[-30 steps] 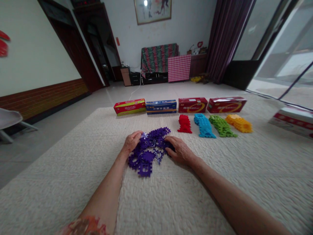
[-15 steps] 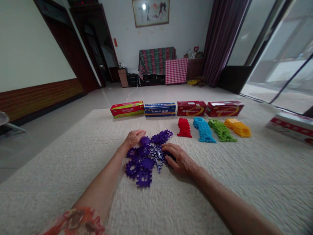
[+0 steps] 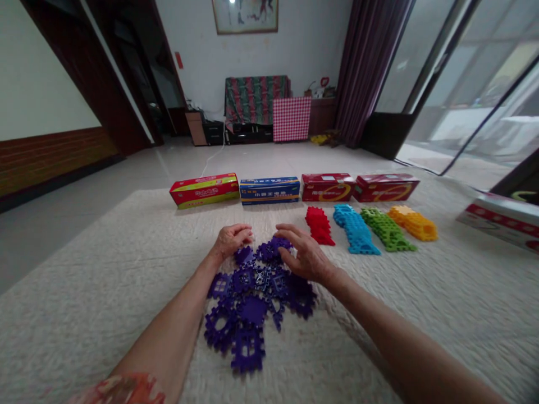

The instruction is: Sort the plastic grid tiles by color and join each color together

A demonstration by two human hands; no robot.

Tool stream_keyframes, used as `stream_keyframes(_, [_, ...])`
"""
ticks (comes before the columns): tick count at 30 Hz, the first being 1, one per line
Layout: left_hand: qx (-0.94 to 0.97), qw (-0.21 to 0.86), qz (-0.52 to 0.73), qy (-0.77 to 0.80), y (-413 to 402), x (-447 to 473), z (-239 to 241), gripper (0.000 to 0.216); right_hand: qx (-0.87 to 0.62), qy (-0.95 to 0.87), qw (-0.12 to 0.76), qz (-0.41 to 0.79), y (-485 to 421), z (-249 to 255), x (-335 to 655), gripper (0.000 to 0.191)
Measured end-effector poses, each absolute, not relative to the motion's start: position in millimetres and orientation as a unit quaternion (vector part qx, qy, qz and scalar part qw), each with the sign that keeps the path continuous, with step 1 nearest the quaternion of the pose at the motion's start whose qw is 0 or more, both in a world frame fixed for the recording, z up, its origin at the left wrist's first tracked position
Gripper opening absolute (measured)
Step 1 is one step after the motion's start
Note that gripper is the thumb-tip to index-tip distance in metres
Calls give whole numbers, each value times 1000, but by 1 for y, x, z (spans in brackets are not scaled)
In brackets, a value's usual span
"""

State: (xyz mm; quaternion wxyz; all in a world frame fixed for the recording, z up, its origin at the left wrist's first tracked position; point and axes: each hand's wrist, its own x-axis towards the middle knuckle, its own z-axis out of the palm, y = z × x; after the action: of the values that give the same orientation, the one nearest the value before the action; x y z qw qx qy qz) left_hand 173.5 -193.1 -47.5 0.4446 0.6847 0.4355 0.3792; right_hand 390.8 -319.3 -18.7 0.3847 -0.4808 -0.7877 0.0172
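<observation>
A loose pile of purple toothed plastic building pieces (image 3: 254,310) lies on the cream cloth in front of me, some with window cut-outs and some with round holes. My left hand (image 3: 231,242) rests at the pile's far left edge, fingers loosely bent and nothing visible in them. A flat purple piece (image 3: 244,256) is just below its fingertips. Above the far right side of the pile is my right hand (image 3: 304,253), thumb and fingers apart around a purple cluster (image 3: 269,249). Whether its fingertips touch that cluster, I cannot tell.
Right of the pile lie rows of red (image 3: 319,226), blue (image 3: 356,229), green (image 3: 387,229) and yellow pieces (image 3: 415,223). Behind stand a red-and-yellow box (image 3: 205,191), a blue box (image 3: 270,191) and two dark red boxes (image 3: 328,188). Another box (image 3: 501,221) sits far right.
My right hand has moved from the pile's right side to its far edge, uncovering purple pieces there. The purple piece by my left hand now lies lower, below the fingers. The view has shifted.
</observation>
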Motion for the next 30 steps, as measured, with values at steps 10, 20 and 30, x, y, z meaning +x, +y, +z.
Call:
stream_keyframes(10, [685,461,379,418,-190,176,-55,46,-525,-801,282,60,-289,-31,395,33])
stream_keyframes(20, [693,462,365,416,-191,174,-56,41,-448,-826,311,142,-296,-26,395,26])
stream_keyframes(30, [676,479,370,420,-189,174,-57,43,-513,-671,455,281,-299,-30,393,28])
